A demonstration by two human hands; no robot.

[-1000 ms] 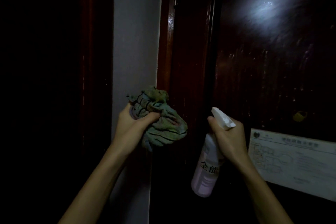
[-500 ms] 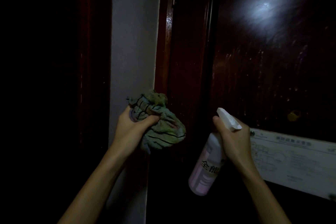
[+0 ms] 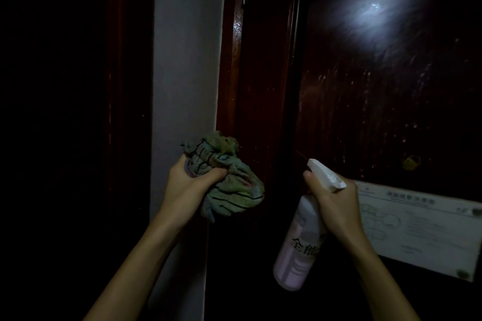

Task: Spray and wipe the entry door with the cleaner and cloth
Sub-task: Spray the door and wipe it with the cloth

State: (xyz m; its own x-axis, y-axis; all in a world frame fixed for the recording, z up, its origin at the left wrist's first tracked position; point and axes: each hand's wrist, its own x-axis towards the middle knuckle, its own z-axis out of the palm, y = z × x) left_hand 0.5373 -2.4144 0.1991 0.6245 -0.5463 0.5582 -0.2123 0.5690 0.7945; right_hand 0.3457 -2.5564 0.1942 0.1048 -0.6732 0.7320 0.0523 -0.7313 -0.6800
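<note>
Spraying appears to be the step in hand. The right hand (image 3: 331,203) is curled round the neck of the spray bottle (image 3: 300,247), smooth pale plastic with a white trigger head aimed at the door (image 3: 378,112), dark glossy streaked wood. Best kept off the paper notice (image 3: 422,229) low on the door. The left hand (image 3: 190,185) clenches the cloth (image 3: 229,185), bunched striped green weave, before the door's left frame.

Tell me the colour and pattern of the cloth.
The cloth is faded green with thin dark stripes, bunched in the left hand; the head view shows it.
</note>
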